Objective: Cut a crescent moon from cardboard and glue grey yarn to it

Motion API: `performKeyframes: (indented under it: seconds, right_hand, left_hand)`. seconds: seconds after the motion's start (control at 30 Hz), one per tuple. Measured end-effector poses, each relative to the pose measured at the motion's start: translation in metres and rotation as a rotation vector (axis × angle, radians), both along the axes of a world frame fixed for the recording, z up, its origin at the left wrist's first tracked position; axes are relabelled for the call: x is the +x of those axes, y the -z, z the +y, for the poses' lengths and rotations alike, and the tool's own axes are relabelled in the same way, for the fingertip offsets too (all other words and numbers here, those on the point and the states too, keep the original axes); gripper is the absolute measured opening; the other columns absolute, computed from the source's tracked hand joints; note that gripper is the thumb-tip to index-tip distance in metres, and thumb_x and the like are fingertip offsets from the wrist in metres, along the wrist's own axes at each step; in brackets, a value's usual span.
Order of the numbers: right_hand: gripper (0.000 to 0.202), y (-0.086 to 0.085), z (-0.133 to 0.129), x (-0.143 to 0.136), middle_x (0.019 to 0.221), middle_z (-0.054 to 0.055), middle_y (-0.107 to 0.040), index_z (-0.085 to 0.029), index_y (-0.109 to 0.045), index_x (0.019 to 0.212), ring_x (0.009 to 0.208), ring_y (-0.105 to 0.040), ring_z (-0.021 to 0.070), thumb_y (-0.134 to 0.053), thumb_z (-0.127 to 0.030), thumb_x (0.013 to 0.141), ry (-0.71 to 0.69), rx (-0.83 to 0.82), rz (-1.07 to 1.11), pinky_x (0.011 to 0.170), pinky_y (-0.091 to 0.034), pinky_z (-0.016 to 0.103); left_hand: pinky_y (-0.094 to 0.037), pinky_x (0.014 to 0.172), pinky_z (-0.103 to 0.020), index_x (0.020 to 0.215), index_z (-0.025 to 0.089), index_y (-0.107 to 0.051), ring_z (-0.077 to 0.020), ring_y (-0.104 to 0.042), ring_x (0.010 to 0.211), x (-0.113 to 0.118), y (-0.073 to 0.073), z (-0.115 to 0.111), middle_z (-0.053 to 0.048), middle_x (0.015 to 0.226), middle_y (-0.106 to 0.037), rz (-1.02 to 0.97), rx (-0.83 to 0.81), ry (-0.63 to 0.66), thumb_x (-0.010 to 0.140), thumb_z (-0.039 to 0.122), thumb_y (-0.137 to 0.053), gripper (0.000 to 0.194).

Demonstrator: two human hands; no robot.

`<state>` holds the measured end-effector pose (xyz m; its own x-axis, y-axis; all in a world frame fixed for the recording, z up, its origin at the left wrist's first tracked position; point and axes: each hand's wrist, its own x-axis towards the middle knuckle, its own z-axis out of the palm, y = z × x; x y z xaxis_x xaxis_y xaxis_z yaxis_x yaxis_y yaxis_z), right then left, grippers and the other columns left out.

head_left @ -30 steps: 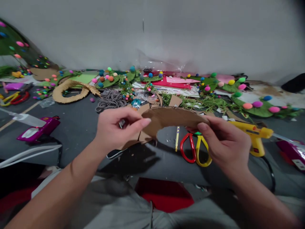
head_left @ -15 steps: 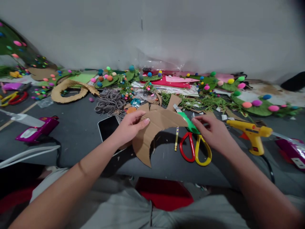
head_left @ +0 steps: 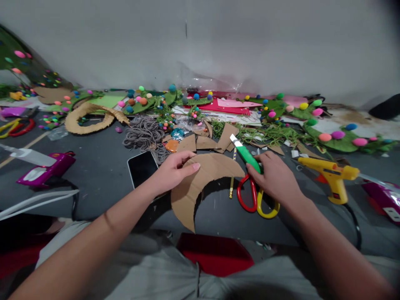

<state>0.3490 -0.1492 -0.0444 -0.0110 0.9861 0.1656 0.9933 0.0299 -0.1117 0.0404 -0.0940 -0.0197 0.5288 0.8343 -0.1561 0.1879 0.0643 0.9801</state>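
My left hand [head_left: 178, 171] pinches the upper left part of a crescent-shaped cardboard cutout [head_left: 206, 168] between thumb and fingers. One tip of the crescent points down toward the table's front edge, the other to the right. My right hand [head_left: 273, 173] has its thumb and fingers closed about the handle of a green utility knife [head_left: 245, 155], whose blade points away to the upper left. Just below that hand lie scissors with one red and one yellow handle [head_left: 269, 204]; their blades are hidden. A yellow patterned pencil [head_left: 231, 187] rests between crescent and scissors.
A phone [head_left: 142, 168] lies partly behind my left forearm. Grey cord [head_left: 145, 133] and cardboard scraps [head_left: 208, 143] sit beyond. A yellow glue gun [head_left: 334, 173] is at right, a purple device [head_left: 46, 171] at left. Pom-pom-covered leaves [head_left: 337, 135] line the back.
The cardboard crescent has come down and toward me in my left hand, uncovering scraps behind it. My right hand has closed from beside the utility knife onto its handle.
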Motion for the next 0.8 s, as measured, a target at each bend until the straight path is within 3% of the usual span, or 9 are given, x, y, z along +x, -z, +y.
performKeyframes:
  seconds: [0.27, 0.4, 0.47, 0.53, 0.6, 0.63, 0.7, 0.8]
  right_hand:
    - [0.041, 0.000, 0.008, 0.029, 0.104, 0.018, -0.067, -0.008, -0.070, 0.116, 0.099, -0.064, 0.0333, -0.052, -0.040, 0.099, 0.070, 0.159, 0.140, 0.085, -0.050, 0.042]
    - [0.042, -0.003, 0.009, 0.041, 0.120, 0.024, -0.065, -0.009, -0.068, 0.125, 0.113, -0.060, 0.0390, -0.050, -0.038, 0.100, 0.097, 0.304, 0.047, 0.093, -0.047, 0.049]
    - [0.039, -0.011, 0.003, 0.039, 0.121, 0.024, -0.065, -0.013, -0.071, 0.117, 0.111, -0.061, 0.0394, -0.050, -0.041, 0.100, 0.120, 0.336, 0.009, 0.087, -0.047, 0.047]
    - [0.042, -0.021, -0.009, 0.030, 0.094, 0.018, -0.071, -0.020, -0.072, 0.090, 0.084, -0.066, 0.0321, -0.048, -0.053, 0.100, 0.164, 0.192, 0.027, 0.065, -0.045, 0.040]
    - [0.061, -0.031, -0.023, 0.018, 0.063, 0.011, -0.065, -0.024, -0.063, 0.063, 0.056, -0.059, 0.0253, -0.044, -0.072, 0.095, 0.200, -0.179, 0.000, 0.048, -0.033, 0.034]
    - [0.065, -0.035, -0.031, 0.011, 0.061, 0.010, -0.064, -0.024, -0.061, 0.059, 0.051, -0.058, 0.0242, -0.044, -0.079, 0.090, 0.195, -0.311, -0.027, 0.046, -0.031, 0.033]
    - [0.070, -0.039, -0.043, 0.001, 0.064, 0.012, -0.067, -0.024, -0.058, 0.057, 0.052, -0.060, 0.0267, -0.045, -0.088, 0.083, 0.209, -0.425, -0.098, 0.045, -0.029, 0.033]
    - [0.059, -0.039, -0.052, -0.002, 0.069, 0.014, -0.071, -0.025, -0.060, 0.059, 0.058, -0.066, 0.0300, -0.051, -0.076, 0.086, 0.180, -0.489, -0.134, 0.045, -0.028, 0.032]
  left_hand:
    - [-0.056, 0.072, -0.026, 0.108, 0.020, -0.074, -0.0186, -0.071, 0.084, -0.006, -0.003, -0.001, -0.007, 0.103, -0.077, -0.061, -0.011, 0.023, 0.086, 0.044, -0.077, 0.032]
    - [-0.057, 0.074, -0.026, 0.112, 0.021, -0.076, -0.0179, -0.071, 0.087, -0.008, -0.003, -0.001, -0.007, 0.106, -0.078, -0.083, 0.004, 0.044, 0.088, 0.041, -0.077, 0.032]
    - [-0.056, 0.076, -0.025, 0.114, 0.022, -0.077, -0.0170, -0.071, 0.087, -0.009, -0.003, -0.001, -0.006, 0.107, -0.078, -0.084, 0.021, 0.047, 0.089, 0.040, -0.076, 0.031]
    - [-0.056, 0.076, -0.025, 0.114, 0.023, -0.077, -0.0172, -0.071, 0.088, -0.010, -0.005, -0.001, -0.006, 0.107, -0.078, -0.068, 0.039, 0.036, 0.089, 0.040, -0.077, 0.031]
    - [-0.057, 0.075, -0.025, 0.115, 0.023, -0.078, -0.0178, -0.071, 0.088, -0.012, -0.009, -0.002, -0.006, 0.105, -0.078, -0.050, 0.057, 0.011, 0.087, 0.040, -0.078, 0.033]
    - [-0.057, 0.074, -0.025, 0.116, 0.023, -0.078, -0.0181, -0.071, 0.087, -0.013, -0.012, -0.003, -0.006, 0.104, -0.078, -0.045, 0.063, -0.003, 0.086, 0.039, -0.079, 0.034]
    - [-0.057, 0.071, -0.025, 0.117, 0.024, -0.078, -0.0188, -0.072, 0.084, -0.015, -0.017, -0.003, -0.006, 0.101, -0.079, -0.044, 0.074, -0.026, 0.085, 0.039, -0.080, 0.035]
    - [-0.058, 0.070, -0.026, 0.121, 0.024, -0.077, -0.0203, -0.073, 0.085, -0.018, -0.023, -0.002, -0.006, 0.101, -0.079, -0.035, 0.123, -0.058, 0.085, 0.041, -0.079, 0.039]
